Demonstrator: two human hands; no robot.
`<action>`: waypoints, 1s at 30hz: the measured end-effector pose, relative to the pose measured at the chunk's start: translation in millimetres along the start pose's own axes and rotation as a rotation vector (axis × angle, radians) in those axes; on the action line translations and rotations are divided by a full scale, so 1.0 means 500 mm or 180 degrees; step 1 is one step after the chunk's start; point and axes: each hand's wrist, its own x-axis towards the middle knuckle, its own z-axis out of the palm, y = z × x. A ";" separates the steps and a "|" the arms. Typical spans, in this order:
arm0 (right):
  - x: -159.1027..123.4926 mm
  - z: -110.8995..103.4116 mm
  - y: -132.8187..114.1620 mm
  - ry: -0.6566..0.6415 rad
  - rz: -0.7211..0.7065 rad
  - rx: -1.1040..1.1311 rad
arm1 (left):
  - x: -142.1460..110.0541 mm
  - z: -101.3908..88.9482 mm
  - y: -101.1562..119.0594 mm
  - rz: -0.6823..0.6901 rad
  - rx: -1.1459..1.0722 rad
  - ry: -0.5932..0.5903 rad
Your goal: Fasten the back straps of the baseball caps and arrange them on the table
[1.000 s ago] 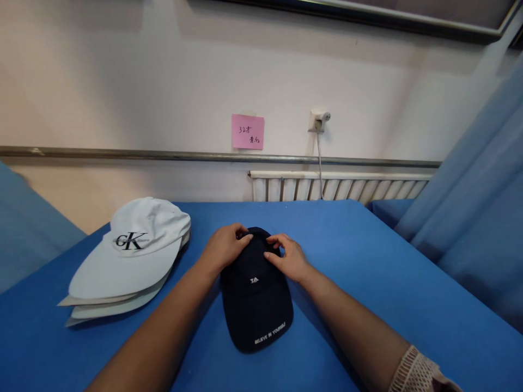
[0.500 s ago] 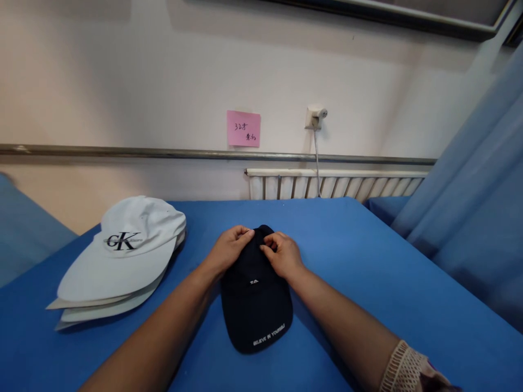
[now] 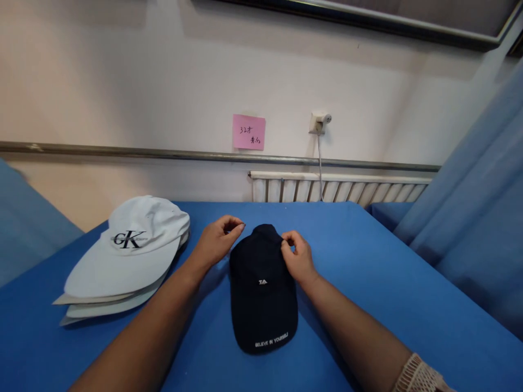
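A black baseball cap (image 3: 263, 267) lies on the blue-covered bed with its brim toward me. White lettering runs along the brim's edge, and a small white logo marks the front. My right hand (image 3: 298, 256) pinches the right side of the crown near the back between thumb and fingers. Just off the crown's left side, my left hand (image 3: 218, 237) is raised with thumb and fingers slightly apart and nothing in them. To the left, a white cap (image 3: 134, 245) with black "CK"-like letters tops a stack of several pale caps.
The blue bed surface (image 3: 388, 305) spreads under everything. Behind it are a white radiator (image 3: 339, 188), a metal rail (image 3: 163, 152), a pink note (image 3: 249, 132) and a plugged-in socket (image 3: 318, 124) with its cord. Blue curtains (image 3: 482, 207) hang at the right, with more blue fabric at far left.
My left hand has let go of the black cap and moved left. My right hand has shifted outward to the crown's right edge. The crown looks wider and more spread.
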 end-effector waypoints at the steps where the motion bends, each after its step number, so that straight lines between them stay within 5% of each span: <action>1: -0.002 0.001 0.010 0.0056 0.0153 0.0167 | 0.003 -0.007 -0.005 -0.0010 -0.0102 -0.0190; 6: -0.010 0.010 0.033 0.0003 0.0437 0.0696 | 0.000 -0.004 -0.037 0.0028 -0.0317 -0.0927; 12: -0.015 0.015 0.032 0.0045 0.0411 0.0664 | -0.007 0.040 -0.063 0.0354 0.0447 -0.0373; 18: -0.009 0.009 0.040 0.0287 0.0303 0.0619 | -0.005 0.003 -0.034 0.0237 0.0655 -0.0090; 23: -0.013 0.015 0.032 -0.0211 0.0686 0.1231 | -0.012 -0.053 -0.014 -0.0359 -0.0429 -0.1600; 26: -0.021 0.023 0.026 -0.0409 0.0889 0.1531 | -0.011 -0.069 -0.038 -0.0632 -0.0757 -0.1706; 30: -0.029 0.032 0.026 -0.0439 0.0948 0.1519 | -0.012 -0.050 -0.074 -0.0295 -0.0439 -0.1969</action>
